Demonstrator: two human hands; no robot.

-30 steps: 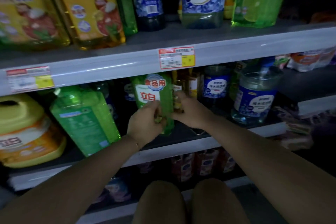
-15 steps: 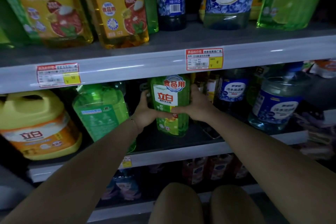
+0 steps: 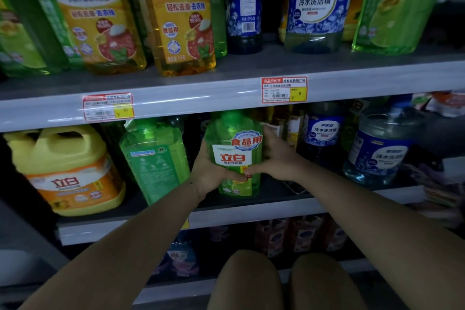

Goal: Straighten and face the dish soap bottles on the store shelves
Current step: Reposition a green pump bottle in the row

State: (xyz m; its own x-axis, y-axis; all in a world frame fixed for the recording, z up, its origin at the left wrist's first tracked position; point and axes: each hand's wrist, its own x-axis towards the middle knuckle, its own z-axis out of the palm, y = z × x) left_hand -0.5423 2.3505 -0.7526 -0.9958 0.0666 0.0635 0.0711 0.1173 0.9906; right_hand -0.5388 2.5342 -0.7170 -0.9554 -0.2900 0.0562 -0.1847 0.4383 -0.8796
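Green bottle (image 3: 235,138) is clamped between both hands on the middle shelf (image 3: 251,211), upright, front label outward, filled with green liquid. Left hand (image 3: 208,171) wraps its left side, thumb across the front. Right hand (image 3: 276,156) wraps the right side, thumbs nearly meeting. Just left of the left hand is a second green bottle (image 3: 156,158), back label out, then a yellow jug (image 3: 63,166). Right of the right hand is a blue-label bottle (image 3: 323,136) holding dark liquid.

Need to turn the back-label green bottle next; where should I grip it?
Probably mid-body, on its narrow sides, coming from the front: the back-label green bottle is tall and flat-faced, gaps separate it from the yellow jug and the held front-facing bottle, and its cap sits close under the shelf.
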